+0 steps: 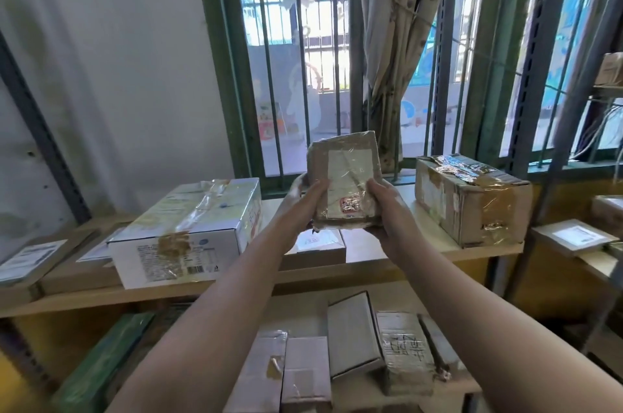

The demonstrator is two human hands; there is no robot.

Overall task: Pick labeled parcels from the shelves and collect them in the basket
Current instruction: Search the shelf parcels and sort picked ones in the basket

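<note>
A small brown parcel (344,173), wrapped in clear tape with a white label on its face, is held upright in the air above the upper shelf (371,260). My left hand (301,203) grips its lower left edge, thumb on the front. My right hand (387,210) grips its lower right edge the same way. No basket is in view.
On the upper shelf stand a white printed box (188,230) at left, a taped brown carton (472,196) at right and a flat parcel (317,247) under my hands. The lower shelf holds several small parcels (354,341). A barred window (303,41) lies behind.
</note>
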